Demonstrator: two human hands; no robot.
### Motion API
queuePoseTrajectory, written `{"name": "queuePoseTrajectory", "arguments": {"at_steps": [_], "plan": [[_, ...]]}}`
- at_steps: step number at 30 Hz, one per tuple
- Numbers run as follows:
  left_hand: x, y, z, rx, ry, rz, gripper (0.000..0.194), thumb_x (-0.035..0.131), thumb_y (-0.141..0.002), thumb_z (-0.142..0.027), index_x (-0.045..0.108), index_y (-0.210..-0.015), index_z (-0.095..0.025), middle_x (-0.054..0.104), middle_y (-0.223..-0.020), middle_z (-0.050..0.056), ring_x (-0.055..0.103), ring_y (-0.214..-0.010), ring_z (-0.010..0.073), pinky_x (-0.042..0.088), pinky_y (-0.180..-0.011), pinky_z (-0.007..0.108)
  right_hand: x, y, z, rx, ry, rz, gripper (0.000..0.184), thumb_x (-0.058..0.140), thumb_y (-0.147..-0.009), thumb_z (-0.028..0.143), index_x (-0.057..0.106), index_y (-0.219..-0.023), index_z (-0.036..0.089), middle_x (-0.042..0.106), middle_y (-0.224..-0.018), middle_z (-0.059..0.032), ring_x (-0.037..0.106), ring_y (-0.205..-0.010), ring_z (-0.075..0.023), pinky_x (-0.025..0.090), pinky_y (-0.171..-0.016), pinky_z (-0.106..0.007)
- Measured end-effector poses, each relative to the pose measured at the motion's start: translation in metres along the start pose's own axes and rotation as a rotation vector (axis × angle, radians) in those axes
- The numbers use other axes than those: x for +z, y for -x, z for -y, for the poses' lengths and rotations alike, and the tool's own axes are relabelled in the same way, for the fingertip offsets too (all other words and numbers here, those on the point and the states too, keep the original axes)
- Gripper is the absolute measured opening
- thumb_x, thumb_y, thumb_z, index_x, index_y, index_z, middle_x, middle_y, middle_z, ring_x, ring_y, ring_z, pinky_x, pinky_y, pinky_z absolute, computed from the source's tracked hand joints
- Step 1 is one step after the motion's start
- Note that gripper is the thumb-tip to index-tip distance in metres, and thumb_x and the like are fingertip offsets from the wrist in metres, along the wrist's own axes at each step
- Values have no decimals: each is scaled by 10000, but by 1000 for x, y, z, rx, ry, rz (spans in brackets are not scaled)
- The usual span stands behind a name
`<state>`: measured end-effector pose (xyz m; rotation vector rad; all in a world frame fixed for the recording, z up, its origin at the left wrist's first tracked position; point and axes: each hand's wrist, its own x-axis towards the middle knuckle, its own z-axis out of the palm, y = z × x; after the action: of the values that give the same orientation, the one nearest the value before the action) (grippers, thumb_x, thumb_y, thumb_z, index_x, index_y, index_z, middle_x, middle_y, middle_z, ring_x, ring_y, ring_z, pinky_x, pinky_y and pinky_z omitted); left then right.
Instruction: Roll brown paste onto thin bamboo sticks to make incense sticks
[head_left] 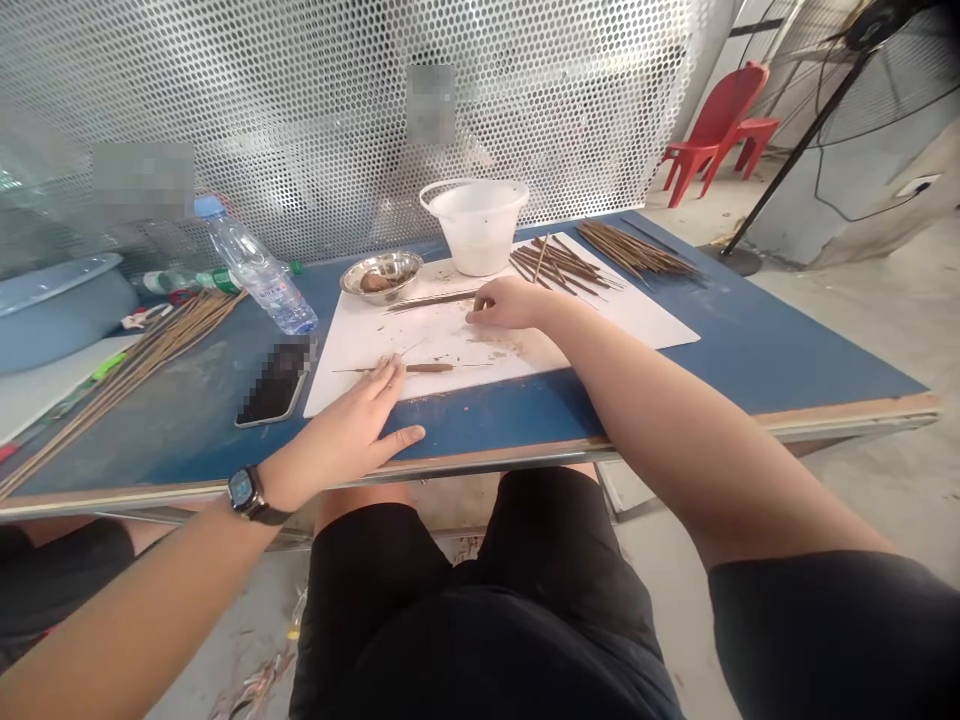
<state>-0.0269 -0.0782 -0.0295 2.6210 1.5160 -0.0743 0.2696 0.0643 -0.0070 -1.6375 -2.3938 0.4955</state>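
My left hand [375, 400] lies flat, fingers stretched out, at the near left of a white sheet [360, 340]. Its fingertips rest across a thin stick coated in brown clay-like paste [429, 368], whose bare ends stick out on both sides. My right hand [508, 303] is over the middle of the sheet, fingers curled in a pinch. Something dark brown shows between them, too hidden to name. Just left of it lie a few thin brown sticks [431, 301]. Behind them, a metal bowl [397, 265] holds a brown lump [375, 283].
A white bucket [480, 225] stands at the sheet's back edge. Coated sticks [559, 262] lie right of it, with another bundle [637, 248] beyond. To the left are a phone [277, 382], a water bottle [259, 270], long bare sticks [142, 350] and a blue basin [56, 310].
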Motion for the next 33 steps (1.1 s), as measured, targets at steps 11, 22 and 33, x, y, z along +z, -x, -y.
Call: {"name": "queuePoseTrajectory", "arguments": {"at_steps": [11,22,33], "plan": [[-24,-51,30,-53,-23,74,1108,297,-1008,-851,146,-1781,-72,131,-1828,202,222,-1676,428,320,-1325,572,-1,0,0,-3,-19,6,314,678,-1036,451,793,-1121,171,786,-1201,-149,708,-1083,-285,518,-846,-360],[-10,-5,19,105,-149,30,1071,233,-1042,-834,193,-1768,-47,138,-1830,193,209,-1692,373,264,-1366,521,1,-2,-3,-8,-23,-6,295,708,-1010,448,801,-1126,193,790,-1165,-137,709,-1054,-278,510,-855,-350],[-10,-80,39,22,-46,64,1101,284,-1030,-806,40,-1774,-33,13,-1824,240,96,-1703,403,210,-1354,569,-1,-1,-3,-23,-13,-9,374,626,-1051,498,803,-1123,177,801,-1157,-147,715,-1070,-284,507,-864,-351]]}}
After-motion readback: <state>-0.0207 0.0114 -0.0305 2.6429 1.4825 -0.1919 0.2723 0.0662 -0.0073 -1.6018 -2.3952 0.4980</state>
